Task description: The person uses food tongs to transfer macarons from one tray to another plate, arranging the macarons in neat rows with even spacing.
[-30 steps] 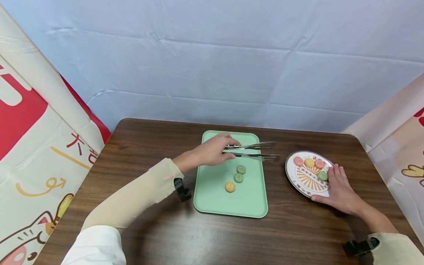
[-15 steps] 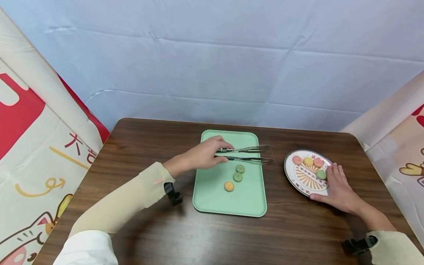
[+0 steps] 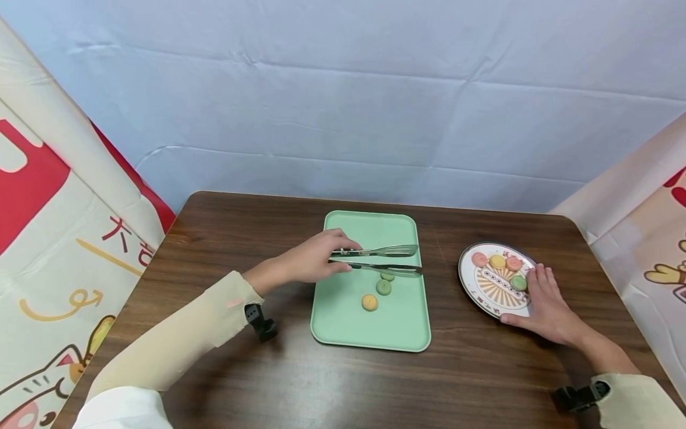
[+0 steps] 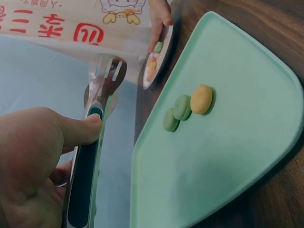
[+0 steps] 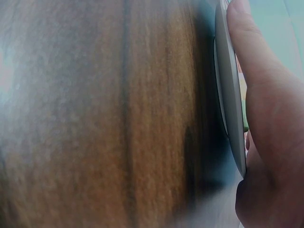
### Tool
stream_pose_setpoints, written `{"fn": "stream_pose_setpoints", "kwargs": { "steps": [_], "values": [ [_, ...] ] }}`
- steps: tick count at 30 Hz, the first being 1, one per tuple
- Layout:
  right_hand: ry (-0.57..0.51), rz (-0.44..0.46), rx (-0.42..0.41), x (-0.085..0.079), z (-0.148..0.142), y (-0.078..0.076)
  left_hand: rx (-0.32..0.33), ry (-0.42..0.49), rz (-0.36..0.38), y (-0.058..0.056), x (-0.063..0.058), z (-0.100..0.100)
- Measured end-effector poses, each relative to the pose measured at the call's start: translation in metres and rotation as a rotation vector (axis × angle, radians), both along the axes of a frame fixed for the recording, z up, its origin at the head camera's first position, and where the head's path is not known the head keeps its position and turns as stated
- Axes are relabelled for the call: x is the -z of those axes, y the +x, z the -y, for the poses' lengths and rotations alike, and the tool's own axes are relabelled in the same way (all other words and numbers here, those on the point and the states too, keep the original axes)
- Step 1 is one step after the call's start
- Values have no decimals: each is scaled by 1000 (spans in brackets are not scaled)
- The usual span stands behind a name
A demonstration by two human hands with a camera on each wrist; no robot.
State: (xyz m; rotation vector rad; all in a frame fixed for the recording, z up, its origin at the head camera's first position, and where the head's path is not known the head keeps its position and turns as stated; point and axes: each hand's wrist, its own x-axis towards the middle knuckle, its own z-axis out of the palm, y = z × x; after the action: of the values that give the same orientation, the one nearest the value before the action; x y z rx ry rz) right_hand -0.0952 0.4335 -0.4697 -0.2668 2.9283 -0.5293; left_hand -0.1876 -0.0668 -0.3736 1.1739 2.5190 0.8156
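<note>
My left hand (image 3: 316, 257) grips a pair of metal serving tongs (image 3: 370, 266) by their dark handles, over the upper half of a mint-green tray (image 3: 370, 333). The tongs' two arms stand apart, with nothing between them, and point right. Below them on the tray lie two green macarons (image 3: 383, 287), one partly covered by the tongs, and a yellow macaron (image 3: 370, 302). My right hand (image 3: 552, 310) rests on the right rim of a round white plate (image 3: 474, 286), fingers straight, thumb along the edge. On that plate sit pink macarons (image 3: 479, 259), a yellow one (image 3: 498, 262) and a green one (image 3: 518, 282).
Tray and plate stand on a dark wooden table (image 3: 343, 387), with a strip of bare wood between them. A pale blue cloth (image 3: 343, 107) hangs behind the table. Printed cloths (image 3: 64, 268) hang along both sides.
My left hand has drawn the tongs leftward and slightly toward me, so their tips no longer reach far past the tray's right edge. My right hand stays on the plate.
</note>
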Motion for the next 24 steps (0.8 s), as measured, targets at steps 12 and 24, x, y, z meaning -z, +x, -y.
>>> {"fn": "stream_pose_setpoints", "kwargs": {
  "steps": [12, 24],
  "values": [
    [-4, 1, -2, -1, 0, 0, -3, 23, 39, 9, 6, 19],
    [1, -4, 2, -1, 0, 0, -3, 33, 70, 18, 16, 35]
  ]
}}
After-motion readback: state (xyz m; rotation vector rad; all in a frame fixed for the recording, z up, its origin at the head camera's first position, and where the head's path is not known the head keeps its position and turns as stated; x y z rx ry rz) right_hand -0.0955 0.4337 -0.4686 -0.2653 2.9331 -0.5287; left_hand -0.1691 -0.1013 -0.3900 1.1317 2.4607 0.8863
